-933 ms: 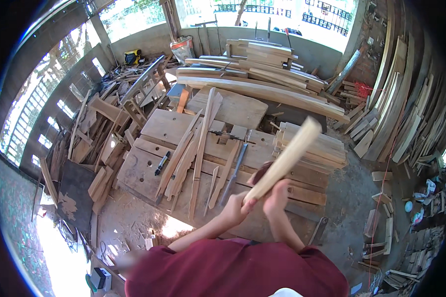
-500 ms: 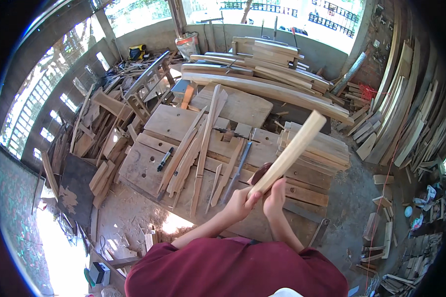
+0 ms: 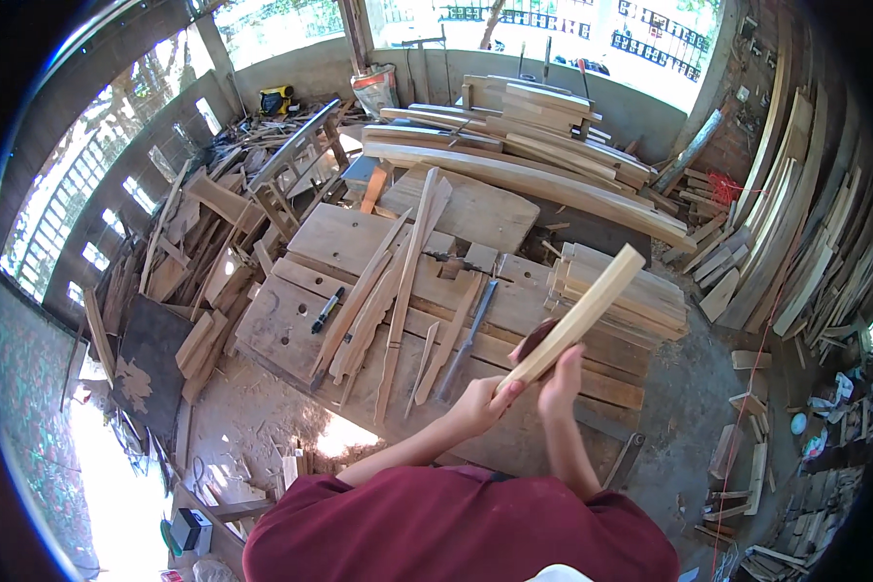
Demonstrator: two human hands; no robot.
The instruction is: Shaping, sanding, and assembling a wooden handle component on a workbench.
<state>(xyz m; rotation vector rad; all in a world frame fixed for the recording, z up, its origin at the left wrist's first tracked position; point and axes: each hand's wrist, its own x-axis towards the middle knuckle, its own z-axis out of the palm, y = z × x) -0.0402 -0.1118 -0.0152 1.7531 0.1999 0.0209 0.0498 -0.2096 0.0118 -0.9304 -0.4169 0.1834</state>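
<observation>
A pale squared wooden strip [image 3: 584, 308] slants up to the right in front of me, held above the workbench. My left hand [image 3: 483, 404] is closed around its lower end. Farther up the strip, my right hand [image 3: 559, 386] wraps around it from the right, its fingers partly hidden. A dark reddish-brown sheet that looks like sandpaper [image 3: 536, 338] shows at the strip's left side, pressed there by the right hand. Left of my hands on the workbench [image 3: 262, 315] lie a long metal file or rasp [image 3: 470, 335], several shaped wooden pieces [image 3: 369, 315] and a marker pen [image 3: 327, 310].
Stacked short boards [image 3: 621, 291] sit at the bench's right side. Long planks [image 3: 524, 179] lie beyond it. Offcuts [image 3: 228, 276] are heaped to the left. Tall timber [image 3: 786, 213] leans at the far right, with scraps [image 3: 747, 441] on the floor near it.
My right hand has slid a little up along the strip with the dark sheet. The strip's upper end has dropped slightly and shifted right, and my left hand moved slightly right with it.
</observation>
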